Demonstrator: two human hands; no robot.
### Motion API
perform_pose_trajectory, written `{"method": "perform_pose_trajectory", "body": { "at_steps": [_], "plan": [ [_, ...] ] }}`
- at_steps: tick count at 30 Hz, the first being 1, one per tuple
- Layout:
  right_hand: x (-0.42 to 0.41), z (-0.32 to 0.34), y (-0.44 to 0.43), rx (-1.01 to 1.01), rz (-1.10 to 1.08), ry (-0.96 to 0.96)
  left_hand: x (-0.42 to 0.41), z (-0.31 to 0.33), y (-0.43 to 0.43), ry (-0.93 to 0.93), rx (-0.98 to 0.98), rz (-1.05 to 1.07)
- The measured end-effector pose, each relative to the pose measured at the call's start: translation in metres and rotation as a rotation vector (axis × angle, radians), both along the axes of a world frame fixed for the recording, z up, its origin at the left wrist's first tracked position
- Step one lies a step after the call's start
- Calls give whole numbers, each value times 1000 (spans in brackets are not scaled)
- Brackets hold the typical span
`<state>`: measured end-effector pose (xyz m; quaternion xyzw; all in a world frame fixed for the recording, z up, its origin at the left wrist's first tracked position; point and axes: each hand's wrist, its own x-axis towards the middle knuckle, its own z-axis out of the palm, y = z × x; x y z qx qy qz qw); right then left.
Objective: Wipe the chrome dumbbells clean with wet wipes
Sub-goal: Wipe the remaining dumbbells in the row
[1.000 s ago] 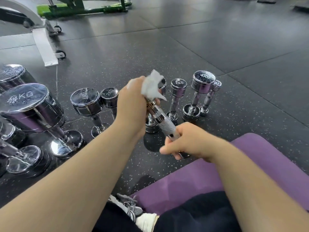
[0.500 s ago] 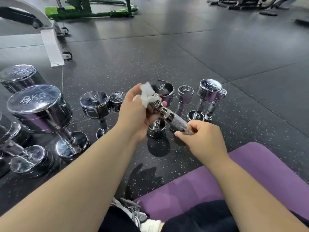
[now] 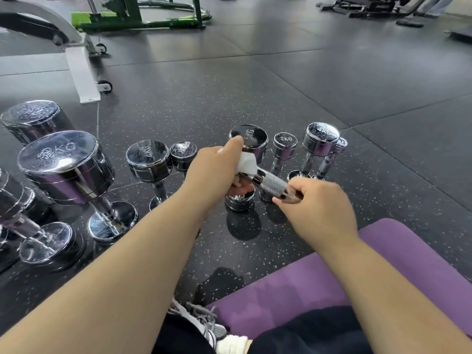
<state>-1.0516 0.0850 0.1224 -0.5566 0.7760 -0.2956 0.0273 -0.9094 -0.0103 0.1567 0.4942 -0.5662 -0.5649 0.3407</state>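
Observation:
I hold a small chrome dumbbell nearly level above the floor, in front of the row. My left hand wraps a white wet wipe round its far head, which is hidden. My right hand grips the near head, also hidden; only the knurled handle shows between my hands. Behind them, several chrome dumbbells stand on end: a 5 kg one, a 2 kg one and another.
Larger chrome dumbbells stand upright at the left on the black rubber floor. A purple mat lies under my legs at lower right. A white bench frame with wheels and a green machine stand at the far left.
The held dumbbell has tilted from steep to nearly level and come lower. My left hand has turned over the far head, so the wipe is now mostly covered by my fingers.

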Motion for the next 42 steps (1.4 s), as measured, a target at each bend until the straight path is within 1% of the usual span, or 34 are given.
{"method": "perform_pose_trajectory", "body": {
  "at_steps": [1,2,3,5,6,7,9,11,12,13,14,15,16,18,20,21,22,23,24,25,26,28,29,30,31,34,36,37,39,40,42],
  "plan": [
    [-3,5,-2,43,34,4,0,-1,-2,3,-8,16],
    [-4,8,-3,105,76,-53,0,-2,-1,6,-48,37],
    [-3,10,-4,180,121,-169,1,-5,-2,42,-89,59],
    [4,8,-2,314,226,-577,-2,-9,0,213,-80,57],
    [7,5,-2,370,277,-781,-4,-9,1,326,-40,31],
    [9,1,0,438,334,-941,-5,-8,2,445,13,-9],
    [12,-7,4,612,518,-1251,-5,-8,2,680,130,-152],
    [14,-11,5,720,741,-1602,-4,-3,1,904,286,-335],
    [15,-11,5,736,811,-1702,-3,-1,2,964,330,-384],
    [15,-10,5,737,837,-1717,-3,2,0,954,320,-397],
    [14,-9,4,743,816,-1658,-4,5,-1,866,258,-367],
    [12,-9,4,740,743,-1538,-4,6,-3,721,171,-287],
    [12,-7,3,719,636,-1377,-5,6,-4,570,72,-197],
    [18,-5,1,616,393,-1068,-9,1,-3,284,-138,2],
    [30,-3,1,494,209,-870,-13,-9,-1,2,-300,194],
    [36,-5,2,445,144,-743,-14,-14,-1,-60,-305,284],
    [41,-7,2,411,101,-566,-14,-17,-3,-53,-248,352],
    [44,-7,2,392,74,-391,-12,-17,-6,10,-142,373],
    [45,-6,2,385,77,-292,-10,-17,-8,92,-22,361],
    [42,-5,1,418,115,-298,-7,-16,-11,163,78,308],
    [38,-2,1,470,181,-406,-4,-14,-13,188,129,221],
    [30,4,3,601,323,-721,3,-8,-15,163,130,-7],
    [25,5,5,644,379,-806,7,-4,-15,152,132,-111],
    [20,6,7,644,394,-820,9,1,-15,152,153,-193],
    [14,4,8,605,373,-781,11,4,-16,164,184,-251],
    [3,-5,7,459,296,-482,14,8,-15,195,241,-314],
    [2,-8,8,382,291,-388,17,7,-13,209,263,-371],
    [3,-10,8,357,296,-387,19,7,-12,215,275,-406],
    [7,-11,8,345,309,-450,23,9,-11,257,299,-470],
    [8,-12,9,348,312,-501,24,9,-10,295,308,-492],
    [11,-12,9,354,318,-576,24,7,-9,434,342,-537]
  ]
}}
